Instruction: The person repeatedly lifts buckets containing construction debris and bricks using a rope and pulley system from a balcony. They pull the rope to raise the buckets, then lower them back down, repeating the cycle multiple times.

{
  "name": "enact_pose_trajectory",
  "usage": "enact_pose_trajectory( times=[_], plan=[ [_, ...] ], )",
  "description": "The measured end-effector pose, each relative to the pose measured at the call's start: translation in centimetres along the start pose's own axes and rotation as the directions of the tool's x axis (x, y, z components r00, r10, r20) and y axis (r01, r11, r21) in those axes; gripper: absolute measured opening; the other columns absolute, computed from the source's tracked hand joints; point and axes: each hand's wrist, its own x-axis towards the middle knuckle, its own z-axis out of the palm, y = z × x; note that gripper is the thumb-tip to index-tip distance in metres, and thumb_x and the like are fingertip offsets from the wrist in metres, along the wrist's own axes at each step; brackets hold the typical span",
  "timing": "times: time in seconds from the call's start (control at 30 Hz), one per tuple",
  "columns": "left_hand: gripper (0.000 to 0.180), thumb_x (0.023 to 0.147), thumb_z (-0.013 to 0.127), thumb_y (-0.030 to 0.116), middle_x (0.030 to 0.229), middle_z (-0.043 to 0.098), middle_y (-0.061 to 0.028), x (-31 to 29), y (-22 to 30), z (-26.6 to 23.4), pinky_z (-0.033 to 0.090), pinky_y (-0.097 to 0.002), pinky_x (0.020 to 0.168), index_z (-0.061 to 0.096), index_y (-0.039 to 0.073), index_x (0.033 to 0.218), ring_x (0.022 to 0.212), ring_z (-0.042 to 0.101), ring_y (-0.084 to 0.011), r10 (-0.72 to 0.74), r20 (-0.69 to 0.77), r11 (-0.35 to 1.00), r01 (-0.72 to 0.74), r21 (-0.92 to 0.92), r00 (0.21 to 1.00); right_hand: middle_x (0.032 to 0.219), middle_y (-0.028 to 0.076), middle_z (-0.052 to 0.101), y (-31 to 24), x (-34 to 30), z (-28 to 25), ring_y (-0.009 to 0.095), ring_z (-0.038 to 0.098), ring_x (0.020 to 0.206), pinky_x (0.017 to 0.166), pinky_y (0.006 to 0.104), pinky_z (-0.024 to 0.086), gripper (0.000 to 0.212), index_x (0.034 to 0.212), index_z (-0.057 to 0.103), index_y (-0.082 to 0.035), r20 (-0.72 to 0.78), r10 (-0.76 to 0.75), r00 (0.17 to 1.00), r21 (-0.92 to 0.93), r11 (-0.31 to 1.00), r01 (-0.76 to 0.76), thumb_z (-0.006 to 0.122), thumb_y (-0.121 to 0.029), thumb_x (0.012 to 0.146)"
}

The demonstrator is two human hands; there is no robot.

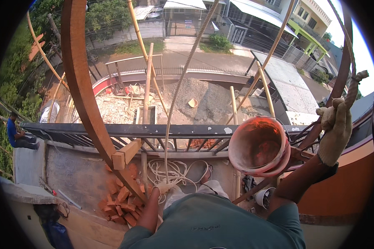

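Note:
My gloved left hand is low in front of my body, closed on a pale rope that runs up past the railing. My right hand, also gloved, is raised at the right. Its fingers are closed around a thicker knotted rope coming down from above. Left of that forearm a reddish, dust-coated bucket stands out by the railing, its mouth facing me. Nothing loose shows inside it. Whether it hangs or rests on something I cannot tell. Loose coils of rope lie by my feet.
A black metal railing crosses in front, with a drop beyond to a gravel heap. Broken bricks are piled at left. A curved wooden beam and bamboo poles rise nearby. Someone in blue sits far left.

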Motion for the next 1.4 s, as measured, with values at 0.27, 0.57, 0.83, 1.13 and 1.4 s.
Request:
enact_pose_trajectory(
  times=[0.27,0.57,0.83,1.13,1.4],
  plan=[
    [0.071,0.103,0.056,0.054,0.154,0.045,-0.015,2.6,8.6,11.2,0.052,-0.0513,0.096,0.031,0.017,0.158,0.128,0.055,-0.0344,0.67,0.572,0.741,-0.468,-0.481,0.474,0.064,-0.003,0.043,-0.6,-8.7,-3.7,0.006,0.04,0.055,0.058,0.0241,0.043,0.028,0.101,0.062,-0.001,0.005,0.197,0.98,-0.2,0.961,-0.193,0.054,-0.027,0.108],
    [0.03,0.094,0.07,0.04,0.091,0.069,-0.0063,-4.2,15.5,17.6,0.052,-0.0275,0.049,0.068,0.01,0.098,0.06,0.064,-0.0154,0.316,0.447,0.931,-0.183,-0.315,0.837,0.059,-0.001,0.046,-2.8,-16.3,-5.9,0.007,0.045,0.048,0.046,0.0238,0.032,0.028,0.095,0.058,-0.003,0.175,0.353,0.919,0.004,0.933,-0.36,0.051,-0.026,0.109],
    [0.028,0.091,0.072,0.029,0.087,0.071,-0.0066,-9.7,11.9,15.2,0.055,-0.0366,0.061,0.073,0.005,0.105,0.074,0.069,-0.019,0.577,-0.115,0.772,-0.586,-0.247,0.808,0.066,0.007,0.059,4.2,-22.1,-10.8,0.014,0.057,0.056,0.053,0.0317,0.044,0.027,0.097,0.062,0.001,0.222,0.573,0.789,-0.277,0.813,-0.513,0.059,-0.024,0.104],
    [0.032,0.086,0.072,0.025,0.085,0.073,-0.0076,-19.8,8.8,9.9,0.053,-0.0336,0.072,0.075,-0.003,0.101,0.08,0.068,-0.0144,0.444,-0.639,0.83,-0.557,0.03,0.628,0.083,0.024,0.07,17.2,-30.5,-10.5,0.042,0.071,0.085,0.078,0.0515,0.054,0.034,0.099,0.067,0.003,0.318,0.834,0.451,-0.672,0.533,-0.514,0.063,-0.031,0.098],
    [0.025,0.089,0.07,0.017,0.088,0.07,-0.005,-19.7,1.4,6.5,0.053,-0.0318,0.063,0.072,-0.003,0.103,0.073,0.066,-0.0151,0.239,-0.843,0.543,-0.786,-0.296,0.482,0.1,0.025,0.072,31.3,-44.2,-11.6,0.044,0.069,0.099,0.086,0.0525,0.053,0.027,0.107,0.068,-0.002,0.267,0.819,0.507,-0.686,0.531,-0.497,0.066,-0.025,0.093]
  ],
)
